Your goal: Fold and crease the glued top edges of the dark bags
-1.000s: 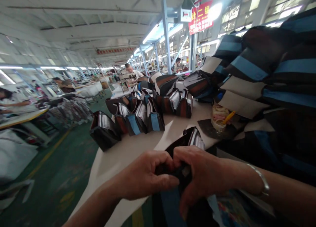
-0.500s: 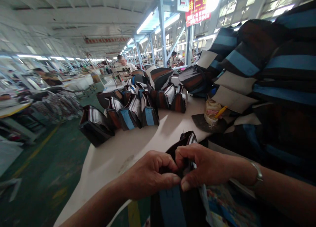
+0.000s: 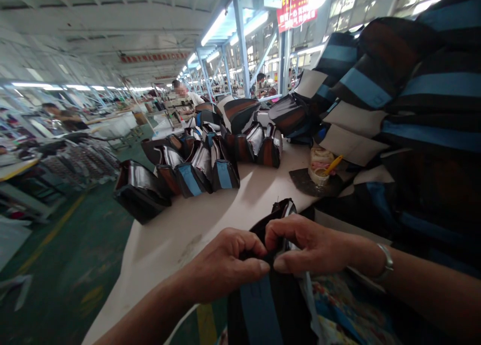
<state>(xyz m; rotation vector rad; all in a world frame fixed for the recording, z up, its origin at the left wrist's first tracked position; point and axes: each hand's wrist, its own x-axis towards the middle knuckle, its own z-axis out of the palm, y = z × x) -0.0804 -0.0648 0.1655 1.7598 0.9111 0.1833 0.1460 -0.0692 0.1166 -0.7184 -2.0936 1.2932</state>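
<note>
A black bag (image 3: 259, 310) with a blue stripe down its side is right in front of me, at the near edge of the pale table (image 3: 158, 250). My left hand (image 3: 229, 257) pinches the bag's upper edge between thumb and bent fingers. Close beside it, my right hand (image 3: 304, 247) grips the same edge, its thumb almost touching the left one. A silvery lining shows behind the right fingers. Both palms and the exact spot under the fingertips are hidden. A bracelet (image 3: 387, 262) circles the right wrist.
Several similar bags (image 3: 195, 172) stand at the table's far side, a dark one (image 3: 141, 192) at its left edge. A small pot (image 3: 319, 175) with a yellow-handled tool (image 3: 333, 164) rests on a dark sheet. Striped bags (image 3: 432, 94) pile high on the right. A person (image 3: 186, 94) is farther back.
My right thumb has lifted slightly from the blue stripe towards the bag's edge. Both hands keep hold of the bag. The camera view has shifted slightly.
</note>
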